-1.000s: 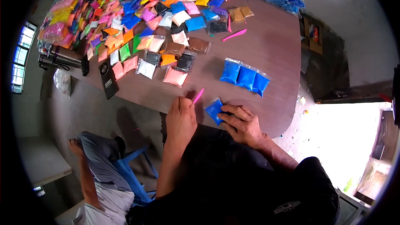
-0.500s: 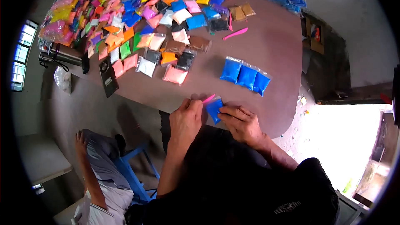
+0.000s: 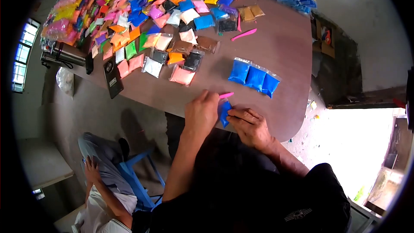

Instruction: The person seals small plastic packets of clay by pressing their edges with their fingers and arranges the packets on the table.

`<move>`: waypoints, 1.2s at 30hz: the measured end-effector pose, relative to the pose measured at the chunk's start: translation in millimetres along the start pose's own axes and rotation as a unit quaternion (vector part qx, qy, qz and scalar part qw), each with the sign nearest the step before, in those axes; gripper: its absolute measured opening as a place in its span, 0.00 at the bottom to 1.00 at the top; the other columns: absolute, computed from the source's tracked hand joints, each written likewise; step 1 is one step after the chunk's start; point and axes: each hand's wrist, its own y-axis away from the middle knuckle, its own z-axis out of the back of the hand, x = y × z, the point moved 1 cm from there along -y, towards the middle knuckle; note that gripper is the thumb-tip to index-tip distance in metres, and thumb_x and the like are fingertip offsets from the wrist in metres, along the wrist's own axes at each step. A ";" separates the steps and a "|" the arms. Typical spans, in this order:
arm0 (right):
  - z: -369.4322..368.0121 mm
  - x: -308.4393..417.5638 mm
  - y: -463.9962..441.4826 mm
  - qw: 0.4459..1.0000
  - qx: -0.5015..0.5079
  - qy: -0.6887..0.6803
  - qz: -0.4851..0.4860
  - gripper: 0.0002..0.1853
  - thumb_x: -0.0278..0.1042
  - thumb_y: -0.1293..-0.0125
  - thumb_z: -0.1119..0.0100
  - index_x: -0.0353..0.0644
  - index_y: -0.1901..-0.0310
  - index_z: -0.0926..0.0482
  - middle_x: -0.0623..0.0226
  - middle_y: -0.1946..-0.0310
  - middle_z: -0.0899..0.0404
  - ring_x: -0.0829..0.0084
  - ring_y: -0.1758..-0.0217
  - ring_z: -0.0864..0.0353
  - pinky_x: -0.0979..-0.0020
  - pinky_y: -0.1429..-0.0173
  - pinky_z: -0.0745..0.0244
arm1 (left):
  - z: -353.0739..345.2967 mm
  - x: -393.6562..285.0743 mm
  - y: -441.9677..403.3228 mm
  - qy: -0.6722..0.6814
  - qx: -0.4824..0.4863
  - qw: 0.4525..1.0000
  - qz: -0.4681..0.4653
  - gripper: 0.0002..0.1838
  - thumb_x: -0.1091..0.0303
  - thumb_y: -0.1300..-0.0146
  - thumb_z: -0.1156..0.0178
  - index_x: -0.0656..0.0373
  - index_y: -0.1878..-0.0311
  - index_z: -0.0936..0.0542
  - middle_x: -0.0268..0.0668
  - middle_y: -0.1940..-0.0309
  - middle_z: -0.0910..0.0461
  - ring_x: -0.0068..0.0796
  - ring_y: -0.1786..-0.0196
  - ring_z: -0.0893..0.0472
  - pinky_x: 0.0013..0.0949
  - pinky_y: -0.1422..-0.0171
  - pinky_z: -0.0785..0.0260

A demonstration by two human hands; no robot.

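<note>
My left hand point(image 3: 202, 111) is closed on a pink plastic tool point(image 3: 226, 96), whose tip sticks out to the right over the top of a blue packet point(image 3: 224, 113). The fingers of my right hand point(image 3: 250, 125) pinch the right side of that packet at the table's near edge. Three blue packets point(image 3: 254, 77) lie side by side just beyond my right hand. Whether my left fingers also touch the packet's clear top is hidden.
Many coloured packets point(image 3: 177, 0) cover the far left of the table point(image 3: 284, 51). Another pink tool point(image 3: 244, 34) lies behind the blue packets. A phone point(image 3: 113, 80) and a steel flask point(image 3: 69, 55) stay near the left edge. A seated person point(image 3: 108, 181) is at lower left.
My left hand has moved right with the pink tool, which now lies across the top of the blue packet. My right hand has hardly moved. The seated person's hands have shifted.
</note>
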 end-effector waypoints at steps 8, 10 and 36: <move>-0.3 -1.5 -1.3 1.000 -0.006 -0.001 0.003 0.13 0.20 0.45 0.30 0.38 0.56 0.13 0.61 0.51 0.15 0.60 0.52 0.15 0.64 0.49 0.17 | 12.9 -11.5 34.1 0.165 -0.063 0.983 0.049 0.04 0.74 0.37 0.32 0.59 0.61 0.18 0.45 0.68 0.18 0.51 0.66 0.17 0.43 0.63 0.26; -0.3 -0.9 -1.6 1.000 -0.005 -0.007 -0.001 0.14 0.19 0.45 0.29 0.38 0.55 0.13 0.60 0.51 0.15 0.61 0.54 0.14 0.64 0.50 0.17 | 11.9 -12.0 41.9 0.150 -0.043 0.984 0.089 0.04 0.73 0.37 0.33 0.59 0.62 0.18 0.46 0.68 0.18 0.52 0.65 0.17 0.44 0.62 0.25; 63.4 -14.2 14.1 0.964 -0.225 0.080 -0.121 0.13 0.14 0.43 0.31 0.36 0.56 0.15 0.54 0.55 0.16 0.57 0.57 0.13 0.66 0.55 0.16 | 4.6 33.8 46.6 0.179 -0.122 0.970 0.110 0.04 0.74 0.36 0.34 0.64 0.61 0.18 0.48 0.70 0.18 0.46 0.69 0.18 0.40 0.63 0.26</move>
